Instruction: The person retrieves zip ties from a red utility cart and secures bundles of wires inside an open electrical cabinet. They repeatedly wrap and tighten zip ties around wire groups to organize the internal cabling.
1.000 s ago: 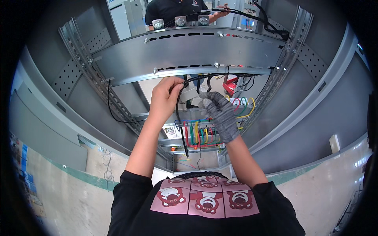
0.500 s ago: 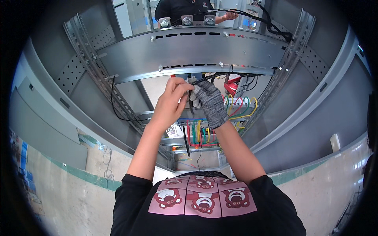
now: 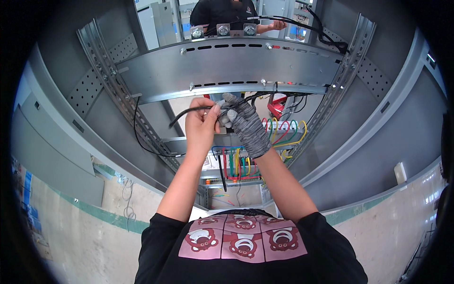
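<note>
Black cable (image 3: 189, 111) is pinched in the bare left hand (image 3: 201, 127); the gloved right hand (image 3: 243, 124) grips it too, under the slotted metal panel (image 3: 227, 68).

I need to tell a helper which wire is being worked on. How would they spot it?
Find the wide slotted metal crossbar across the cabinet. Just below it, the bare left hand and gloved right hand pinch a black wire. Unlike the coloured wires below, it is black and held.
</note>
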Available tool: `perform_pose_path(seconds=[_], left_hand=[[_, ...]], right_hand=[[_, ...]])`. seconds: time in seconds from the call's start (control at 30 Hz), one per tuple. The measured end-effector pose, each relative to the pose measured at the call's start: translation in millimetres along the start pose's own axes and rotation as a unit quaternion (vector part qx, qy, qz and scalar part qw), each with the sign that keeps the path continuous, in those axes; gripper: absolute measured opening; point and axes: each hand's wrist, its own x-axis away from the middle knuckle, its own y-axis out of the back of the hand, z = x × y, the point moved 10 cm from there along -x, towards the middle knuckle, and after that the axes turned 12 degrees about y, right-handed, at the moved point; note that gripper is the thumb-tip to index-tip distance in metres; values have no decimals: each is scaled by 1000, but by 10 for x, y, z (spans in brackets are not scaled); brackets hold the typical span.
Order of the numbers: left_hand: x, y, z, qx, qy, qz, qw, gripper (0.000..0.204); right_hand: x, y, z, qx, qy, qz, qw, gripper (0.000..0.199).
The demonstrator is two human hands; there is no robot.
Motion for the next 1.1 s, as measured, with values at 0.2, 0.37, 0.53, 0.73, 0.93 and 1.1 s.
perform_pose_path(seconds=[0.2,0.37,0.53,0.73,0.93,1.1], left_hand=[[-86,105,266,-93,176,12,980,30],[51,412,105,-124,109,-84,983,55],[218,397,34,-138,0,-103,985,40],[128,333,393,-105,189,32,976,33],[134,213,93,-111,101,112,982,21],[87,377,102,-109,3,2,994,11]], right_hand=[[-15,126,-73,112,-34,20,993,19],[1,243,-40,301,-63,23,951,21],[42,195,-35,90,-75,-94,989,9],[-47,112,91,51,34,-65,996,28],[-79,113,32,108,-27,10,994,21],[4,71,-28,-29,-98,13,995,25]])
